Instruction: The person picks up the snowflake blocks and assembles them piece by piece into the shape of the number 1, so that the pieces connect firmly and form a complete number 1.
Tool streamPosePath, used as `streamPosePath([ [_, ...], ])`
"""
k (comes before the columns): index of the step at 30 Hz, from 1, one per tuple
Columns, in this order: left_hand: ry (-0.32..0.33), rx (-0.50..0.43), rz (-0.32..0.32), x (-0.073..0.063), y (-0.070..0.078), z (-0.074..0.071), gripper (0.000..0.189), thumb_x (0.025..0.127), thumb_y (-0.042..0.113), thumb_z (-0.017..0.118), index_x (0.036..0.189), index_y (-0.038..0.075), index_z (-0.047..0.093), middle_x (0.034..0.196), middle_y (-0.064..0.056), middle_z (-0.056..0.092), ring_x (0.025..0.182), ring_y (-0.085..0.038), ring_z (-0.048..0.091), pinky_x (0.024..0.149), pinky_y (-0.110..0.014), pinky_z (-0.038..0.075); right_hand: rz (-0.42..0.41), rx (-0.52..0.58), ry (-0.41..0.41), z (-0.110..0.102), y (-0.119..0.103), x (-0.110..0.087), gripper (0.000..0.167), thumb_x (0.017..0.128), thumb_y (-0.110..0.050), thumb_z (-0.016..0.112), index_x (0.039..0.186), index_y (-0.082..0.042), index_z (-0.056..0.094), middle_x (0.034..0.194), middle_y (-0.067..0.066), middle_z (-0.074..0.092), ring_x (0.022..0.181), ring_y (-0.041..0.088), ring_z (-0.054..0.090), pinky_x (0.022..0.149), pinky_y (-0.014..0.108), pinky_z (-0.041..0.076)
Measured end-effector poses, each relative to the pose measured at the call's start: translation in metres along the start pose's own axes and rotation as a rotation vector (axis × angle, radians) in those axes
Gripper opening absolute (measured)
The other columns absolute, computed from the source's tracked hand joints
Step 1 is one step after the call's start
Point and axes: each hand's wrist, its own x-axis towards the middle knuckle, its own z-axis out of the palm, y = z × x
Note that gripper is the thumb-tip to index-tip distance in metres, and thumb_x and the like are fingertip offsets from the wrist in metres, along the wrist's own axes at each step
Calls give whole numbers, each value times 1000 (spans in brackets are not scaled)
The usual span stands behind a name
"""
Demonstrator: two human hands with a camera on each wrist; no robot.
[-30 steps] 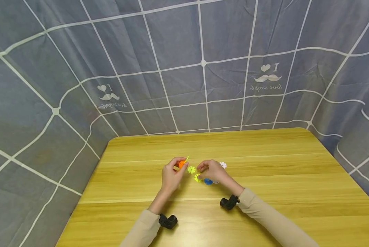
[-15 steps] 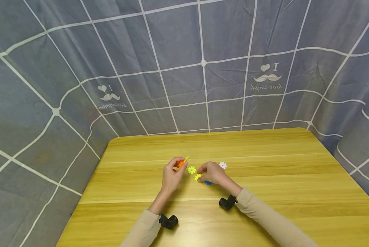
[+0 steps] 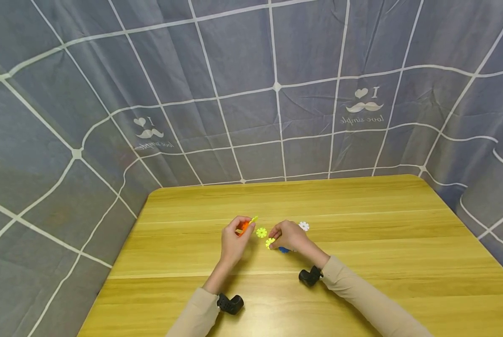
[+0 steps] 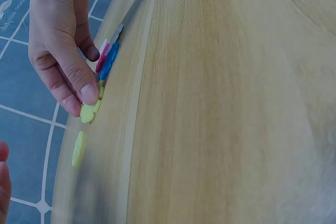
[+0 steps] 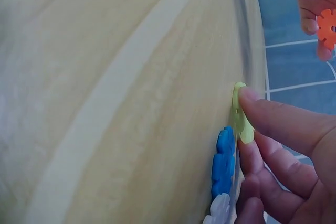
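In the head view my left hand grips an orange snowflake disc with a yellow disc at its edge. Right of it, my right hand pinches another yellow snowflake disc between thumb and fingers, close to the tabletop. That disc looks tilted in the right wrist view. A yellow-green disc lies flat between the hands. Partly under my right hand is a blue disc. The left wrist view shows only a sliver of my left hand.
A white disc lies beyond my right hand. Pink and whitish discs lie near the blue one in the left wrist view. The wooden table meets a grey gridded curtain at its back edge.
My right hand has closed on the yellow disc beside the blue one, covering more of the blue. The orange piece and its yellow disc have turned in my left hand.
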Motion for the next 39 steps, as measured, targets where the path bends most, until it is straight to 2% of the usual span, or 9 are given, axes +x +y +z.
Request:
streamPosePath([
  [7, 33, -4, 5, -1, 0, 2, 9, 86, 6, 69, 92, -1, 68, 77, -17, 67, 68, -6, 52, 55, -14, 39, 1, 69, -10, 1, 6, 0, 16, 71, -15, 85, 83, -13, 73, 76, -5, 69, 72, 7, 61, 71, 26, 51],
  [14, 8, -46, 15, -2, -2, 1, 12, 88, 6, 68, 94, -3, 67, 76, -20, 66, 66, -7, 54, 54, -14, 41, -14, 168, -73, -2, 12, 0, 9, 82, -13, 76, 88, -8, 74, 73, 0, 69, 64, 9, 62, 58, 24, 51],
  [19, -11, -92, -8, -3, -3, 2, 14, 89, 6, 66, 97, -5, 67, 77, -26, 65, 67, -23, 60, 53, -14, 42, -54, 241, -84, -8, 12, -4, 11, 89, -15, 68, 89, -4, 72, 70, 3, 69, 60, 11, 63, 54, 25, 53],
  [23, -25, -126, -38, -3, -3, 2, 15, 90, 6, 65, 99, -6, 66, 81, -28, 65, 73, -44, 61, 55, -14, 43, -134, 232, -31, -13, 12, -7, 12, 90, -14, 66, 89, -4, 71, 70, 1, 67, 59, 11, 63, 54, 23, 52],
  [26, -34, -153, -59, -4, -4, 3, 15, 90, 6, 65, 99, -7, 66, 84, -28, 65, 78, -50, 61, 57, -15, 45, -148, 236, 3, -15, 10, -8, 12, 89, -14, 66, 91, -4, 71, 72, 3, 67, 59, 14, 63, 54, 23, 51],
  [30, -43, -167, -75, -5, -5, 4, 15, 91, 7, 64, 99, -6, 65, 87, -29, 66, 76, -44, 63, 58, -19, 49, -123, 270, 34, -20, 5, -9, 13, 90, -16, 66, 94, -4, 71, 76, 8, 67, 60, 19, 63, 52, 24, 50],
  [36, -56, -158, -85, -5, -5, 5, 17, 91, 9, 65, 99, -6, 66, 89, -32, 65, 66, -5, 60, 58, -18, 48, -106, 319, 100, -28, -1, -12, 15, 90, -17, 66, 96, -3, 70, 82, 15, 69, 65, 31, 66, 52, 23, 49],
  [37, -58, -159, -87, -5, -5, 5, 17, 91, 8, 65, 99, -6, 66, 88, -32, 65, 66, -3, 59, 58, -17, 47, -99, 327, 107, -29, -2, -13, 15, 90, -17, 66, 96, -3, 70, 83, 16, 68, 67, 33, 66, 53, 24, 50],
  [39, -64, -162, -95, -6, -4, 6, 16, 90, 7, 65, 99, -6, 66, 87, -31, 65, 66, -10, 61, 57, -16, 46, -90, 343, 120, -32, -4, -14, 16, 90, -18, 66, 97, -3, 70, 84, 19, 68, 68, 34, 66, 52, 25, 50],
])
